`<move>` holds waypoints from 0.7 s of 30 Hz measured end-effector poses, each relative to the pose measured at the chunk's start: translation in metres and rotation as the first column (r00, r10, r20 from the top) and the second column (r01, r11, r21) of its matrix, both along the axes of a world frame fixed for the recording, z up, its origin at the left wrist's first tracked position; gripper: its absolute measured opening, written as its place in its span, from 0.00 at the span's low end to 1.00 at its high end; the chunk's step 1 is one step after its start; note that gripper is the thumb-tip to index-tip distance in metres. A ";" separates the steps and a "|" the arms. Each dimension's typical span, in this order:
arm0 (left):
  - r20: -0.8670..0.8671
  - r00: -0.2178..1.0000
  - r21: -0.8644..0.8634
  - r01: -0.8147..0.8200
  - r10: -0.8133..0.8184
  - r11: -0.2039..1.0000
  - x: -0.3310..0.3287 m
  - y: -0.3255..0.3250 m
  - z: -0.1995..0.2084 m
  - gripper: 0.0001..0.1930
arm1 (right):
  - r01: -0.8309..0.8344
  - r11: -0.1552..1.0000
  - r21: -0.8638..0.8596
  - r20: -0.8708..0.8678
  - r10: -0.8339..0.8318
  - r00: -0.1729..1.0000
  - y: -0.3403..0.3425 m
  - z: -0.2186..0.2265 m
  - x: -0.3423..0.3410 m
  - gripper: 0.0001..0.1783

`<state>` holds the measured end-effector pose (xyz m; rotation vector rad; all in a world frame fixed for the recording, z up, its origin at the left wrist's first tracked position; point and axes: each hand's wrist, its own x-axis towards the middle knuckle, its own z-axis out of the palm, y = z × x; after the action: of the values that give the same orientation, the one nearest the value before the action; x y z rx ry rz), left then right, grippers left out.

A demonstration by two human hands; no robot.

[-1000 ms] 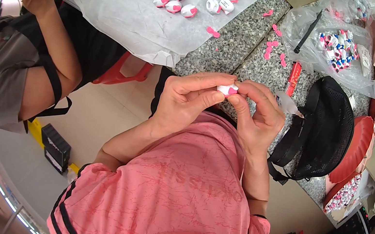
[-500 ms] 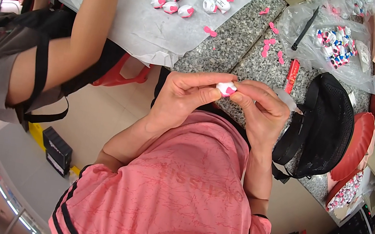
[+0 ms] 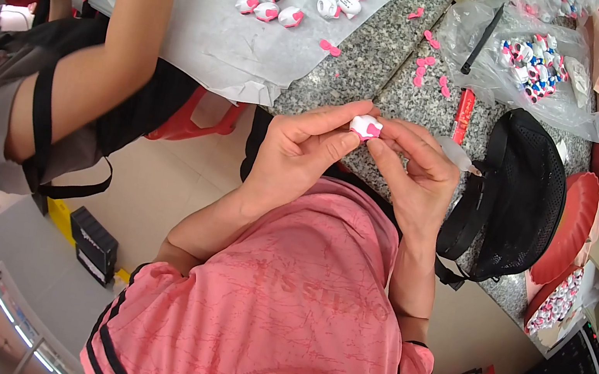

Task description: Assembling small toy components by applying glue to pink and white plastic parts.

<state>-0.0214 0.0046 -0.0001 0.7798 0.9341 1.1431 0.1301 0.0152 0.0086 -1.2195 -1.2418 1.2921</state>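
Between my two hands, just over the table's near edge, is a small white figurine head with a pink bow-like part and pink along its underside. My left hand pinches it from the left with thumb and fingers. The fingertips of my right hand close on its right side. Beyond them on the granite table lie several loose pink bow pieces. On a white sheet farther left stand several similar white-and-pink heads and several more white heads.
A black mesh bag lies to the right. Near it are a red strip, a black pen-like stick, a clear plastic bag of small figures, and red trays. A co-worker's arm reaches across at left.
The figurine head has moved slightly away from me and turned, so more of the pink bow shows. My right thumb has shifted lower beside it. The co-worker's arm has moved left.
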 end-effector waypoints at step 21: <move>0.009 0.998 0.005 0.066 -0.066 0.998 -0.004 0.003 -0.002 0.15 | 0.000 0.997 0.074 -0.006 0.000 1.000 -0.003 -0.004 0.001 0.14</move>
<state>-0.0253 0.0072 -0.0021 0.8030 0.8923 1.0908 0.1306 0.0124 0.0044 -1.1620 -1.2744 1.2381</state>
